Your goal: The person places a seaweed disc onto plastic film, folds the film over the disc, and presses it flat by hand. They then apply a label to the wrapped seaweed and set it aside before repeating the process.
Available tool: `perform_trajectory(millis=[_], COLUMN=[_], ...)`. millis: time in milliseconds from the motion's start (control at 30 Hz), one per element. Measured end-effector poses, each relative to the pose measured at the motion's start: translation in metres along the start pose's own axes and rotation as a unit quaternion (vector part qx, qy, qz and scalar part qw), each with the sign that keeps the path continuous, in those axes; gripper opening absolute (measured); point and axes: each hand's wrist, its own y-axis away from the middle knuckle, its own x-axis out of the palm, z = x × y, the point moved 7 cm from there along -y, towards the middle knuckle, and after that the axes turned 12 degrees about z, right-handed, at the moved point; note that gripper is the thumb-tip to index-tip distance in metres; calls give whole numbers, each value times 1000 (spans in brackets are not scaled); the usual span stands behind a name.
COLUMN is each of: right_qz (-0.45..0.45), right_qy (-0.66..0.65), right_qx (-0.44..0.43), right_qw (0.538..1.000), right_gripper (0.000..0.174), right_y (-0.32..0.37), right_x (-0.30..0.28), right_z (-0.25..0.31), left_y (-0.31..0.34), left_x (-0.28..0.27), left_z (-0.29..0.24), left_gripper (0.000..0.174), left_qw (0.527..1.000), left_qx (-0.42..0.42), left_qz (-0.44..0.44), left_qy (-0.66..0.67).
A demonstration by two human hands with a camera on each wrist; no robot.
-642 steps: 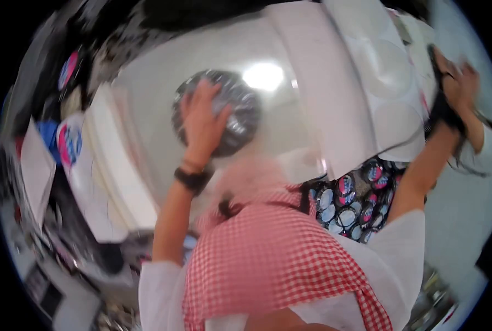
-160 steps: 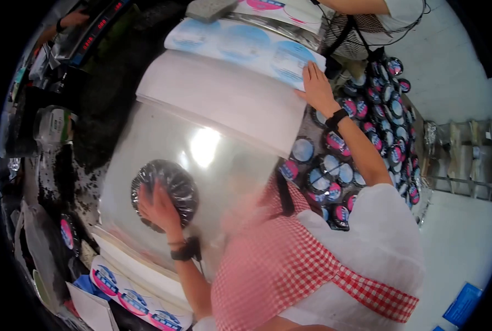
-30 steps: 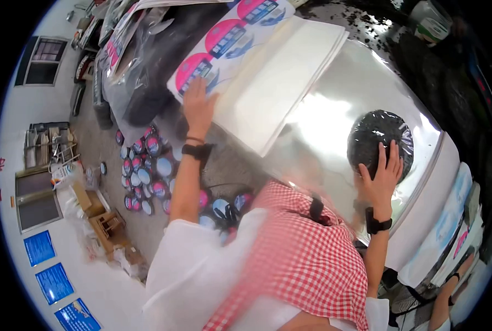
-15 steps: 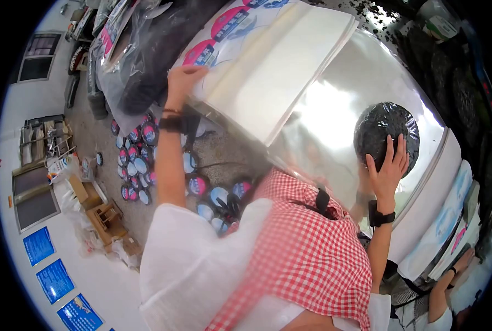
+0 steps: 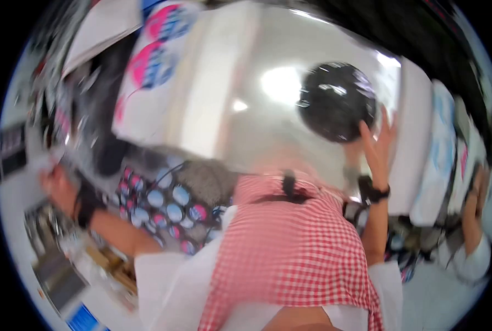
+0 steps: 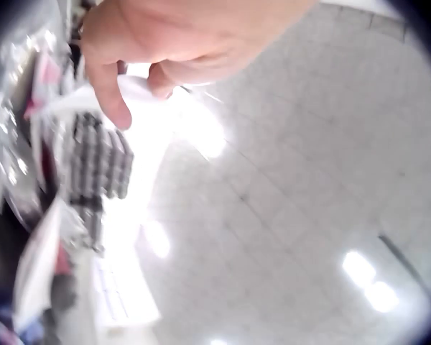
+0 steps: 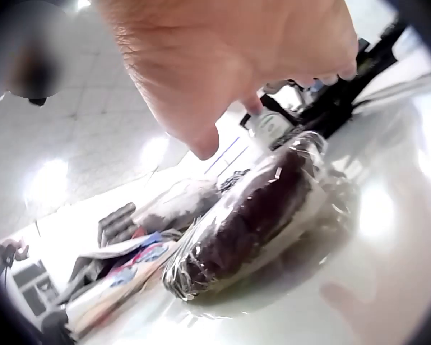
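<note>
In the head view, a round black disc in clear wrap [image 5: 337, 102] lies on a shiny surface [image 5: 246, 140]. My right hand [image 5: 379, 151] is at its near right edge, fingers spread; the right wrist view has this hand [image 7: 237, 61] above the wrapped disc [image 7: 251, 223], contact unclear. My left hand [image 5: 61, 190], blurred, is out at the far left. In the left wrist view its thumb and a finger [image 6: 158, 43] bend toward a thin white sheet [image 6: 133, 88] with pink beside it, which they appear to pinch; the fingertips are partly hidden.
A sheet of pink and blue labels [image 5: 146, 63] lies left of a white stack [image 5: 210, 105]. White and blue-printed sheets [image 5: 436, 149] are at the right. Several labelled discs [image 5: 174, 212] lie below the work surface. Another person's arm [image 5: 472, 212] reaches in at the far right.
My left hand has left the label sheet's edge and swung out and down to the far left. My right hand, on the disc before, now sits at its edge. The head view has turned.
</note>
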Motion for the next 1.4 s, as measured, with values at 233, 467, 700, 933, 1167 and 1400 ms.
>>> perform_trajectory(millis=[233,467,700,933,1167,1400], right_qz=[28,-3,34,42,150,-183], right_qy=[-574,-556,-561,-593,-652,-610], right_qx=[98,58,61,65,-104,97], right_qw=[812,829,825,802,736,765], right_gripper=[60,57,53,54,52,56], right_y=[-12,-15,-12,-18,-19,-153], right_x=[32,52,49,54,-45,-106], right_z=[-16,-27,-29,-35,60,-110], left_y=[-8,11,5,-59,-61,-101], left_x=[5,-123,-152,-45,-59,-127], left_z=[-328,-565,-578,-601,-456,-296], left_gripper=[23,47,53,62,58,48], left_qw=[981,676,730,769,102,-289], left_qx=[-1,381,499,202,29,141], left_qz=[-35,127,224,385,373,-36], left_qy=[190,618,410,468,922,946])
